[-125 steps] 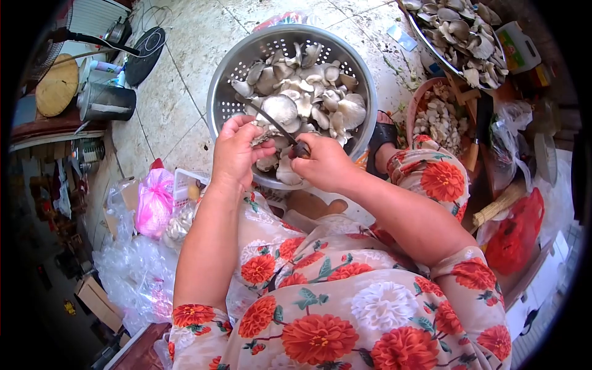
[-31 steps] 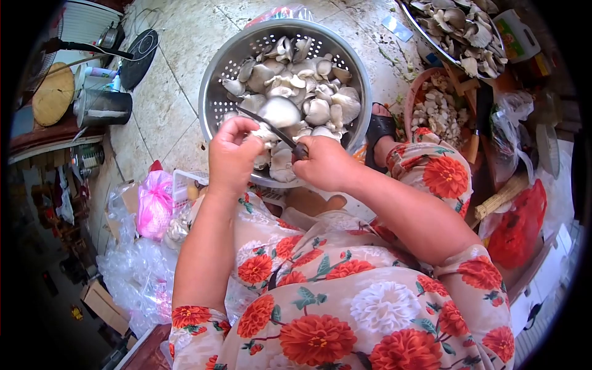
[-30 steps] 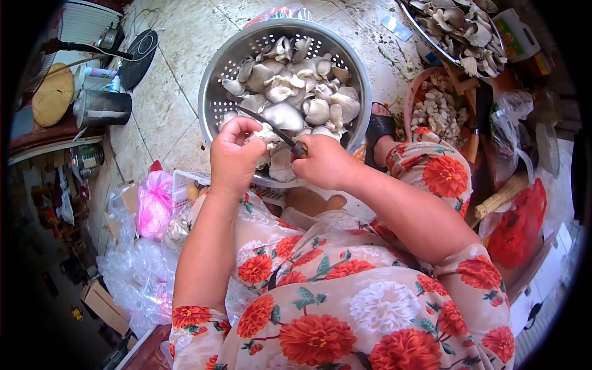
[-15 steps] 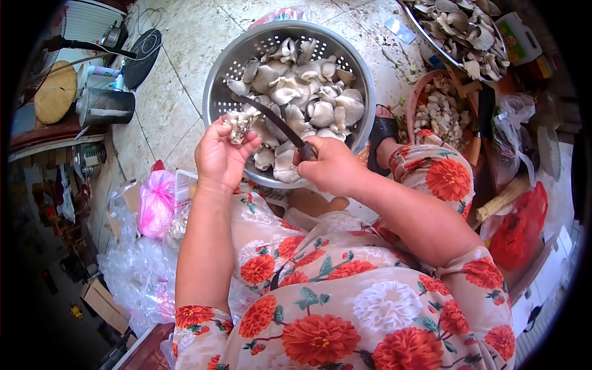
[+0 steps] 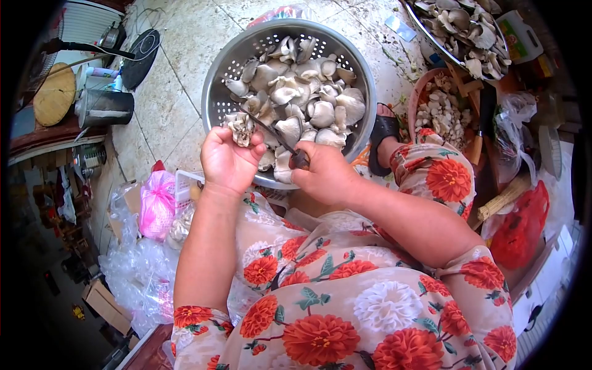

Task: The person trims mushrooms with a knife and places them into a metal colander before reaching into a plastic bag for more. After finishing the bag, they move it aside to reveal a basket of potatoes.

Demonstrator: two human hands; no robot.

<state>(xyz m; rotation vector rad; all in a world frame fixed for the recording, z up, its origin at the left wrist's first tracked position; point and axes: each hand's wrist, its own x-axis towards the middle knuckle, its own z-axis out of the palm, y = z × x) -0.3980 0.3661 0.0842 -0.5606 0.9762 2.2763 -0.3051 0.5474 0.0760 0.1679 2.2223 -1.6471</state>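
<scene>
My left hand (image 5: 229,161) pinches a small oyster mushroom cluster (image 5: 240,128), its pale, ragged stem side showing, over the left rim of a steel colander (image 5: 217,68). Closed round the dark handle of a knife (image 5: 268,127) is my right hand (image 5: 327,172), at the colander's near side. The thin dark blade points up and left, its tip close beside the cluster. Many grey oyster mushrooms (image 5: 302,89) fill the perforated colander beneath both hands.
To the right stand a pink basin (image 5: 414,111) of pale mushroom pieces and a metal bowl (image 5: 431,46) heaped with mushrooms. A cleaver (image 5: 485,117) lies beside the basin. Plastic bags (image 5: 139,271) and a pink bag (image 5: 158,203) are at left. Scraps litter the tiled floor (image 5: 185,55).
The knife has turned, so its blade now looks narrower, with its tip lower beside the cluster. My right hand has shifted slightly down and left; my left hand has moved slightly down and right.
</scene>
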